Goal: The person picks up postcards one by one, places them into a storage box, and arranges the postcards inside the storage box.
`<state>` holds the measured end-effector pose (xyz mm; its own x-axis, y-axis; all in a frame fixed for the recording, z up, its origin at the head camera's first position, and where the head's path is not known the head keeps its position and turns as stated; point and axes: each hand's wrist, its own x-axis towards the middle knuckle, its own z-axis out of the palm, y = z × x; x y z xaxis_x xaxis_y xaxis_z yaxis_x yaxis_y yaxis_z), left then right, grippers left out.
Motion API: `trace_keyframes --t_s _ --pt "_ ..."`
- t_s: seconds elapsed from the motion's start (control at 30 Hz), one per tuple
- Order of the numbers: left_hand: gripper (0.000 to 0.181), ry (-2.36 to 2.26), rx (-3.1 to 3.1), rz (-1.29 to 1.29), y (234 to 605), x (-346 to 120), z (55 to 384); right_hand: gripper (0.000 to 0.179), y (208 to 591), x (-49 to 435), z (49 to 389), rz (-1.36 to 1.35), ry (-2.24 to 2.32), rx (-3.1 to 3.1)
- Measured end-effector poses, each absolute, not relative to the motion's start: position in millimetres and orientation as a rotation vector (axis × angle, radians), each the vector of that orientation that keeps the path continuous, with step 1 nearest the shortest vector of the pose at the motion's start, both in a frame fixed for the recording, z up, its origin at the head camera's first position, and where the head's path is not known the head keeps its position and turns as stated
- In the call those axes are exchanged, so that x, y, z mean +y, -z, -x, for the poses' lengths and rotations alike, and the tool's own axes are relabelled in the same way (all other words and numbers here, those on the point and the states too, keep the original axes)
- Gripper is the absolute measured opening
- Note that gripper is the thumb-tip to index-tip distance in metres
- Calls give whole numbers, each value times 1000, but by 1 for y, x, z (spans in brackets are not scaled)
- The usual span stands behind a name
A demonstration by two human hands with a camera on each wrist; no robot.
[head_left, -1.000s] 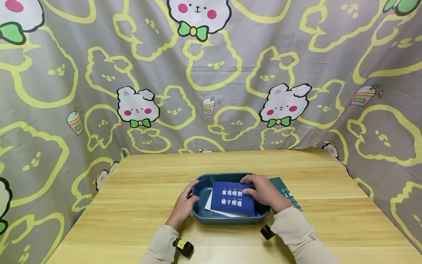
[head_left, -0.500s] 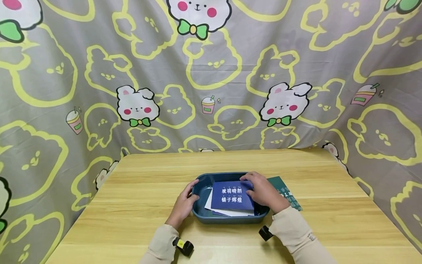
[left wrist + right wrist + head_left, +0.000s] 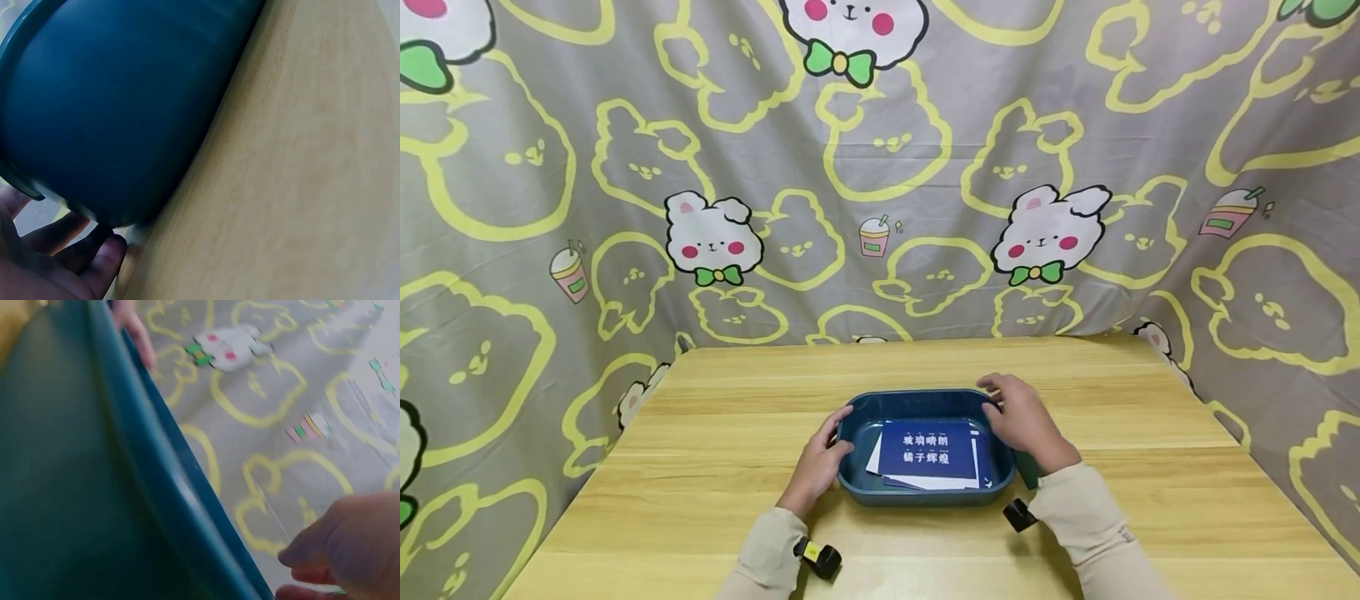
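Note:
A dark teal plastic tub (image 3: 925, 500) stands on the table. Inside it lies a loose stack of cards, topped by a blue card (image 3: 925, 462) with white Chinese characters; white edges and another dark blue card show from beneath. My left hand (image 3: 815, 467) holds the tub's left end, its fingers against the wall (image 3: 106, 125) in the left wrist view. At the far right corner of the rim, my right hand (image 3: 1026, 421) hovers with fingers loosely bent and nothing between them. Under its wrist, part of a green card (image 3: 1027, 471) shows beside the tub, mostly hidden.
The wooden table (image 3: 737, 433) extends on all sides of the tub. Behind and to both sides hangs a grey curtain (image 3: 820, 167) with yellow cartoon outlines. A black camera (image 3: 1019, 515) sits at the right wrist, another camera (image 3: 826, 562) at the left.
My right hand has let go of the top blue card and moved right and back to the tub's rim. The card now lies flatter on the stack. My left hand stays put.

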<state>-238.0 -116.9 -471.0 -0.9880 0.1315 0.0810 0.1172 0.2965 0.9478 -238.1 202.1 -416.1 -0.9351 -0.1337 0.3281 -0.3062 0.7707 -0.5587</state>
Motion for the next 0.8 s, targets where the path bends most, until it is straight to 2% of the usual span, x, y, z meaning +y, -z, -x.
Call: trace_keyframes --t_s 0.2,0.47,0.63,0.8 --pt "54 -1848 2503 -256 470 -117 238 41 418 243 239 -44 -944 -2933" --pt "54 -1856 2498 -249 469 -118 238 82 427 269 239 150 -743 -3349" --pt "54 -1848 2494 -248 471 -118 240 74 433 271 239 257 -747 -3329" --pt "53 -1842 2487 -235 469 -116 240 66 440 279 239 301 -956 -3212"
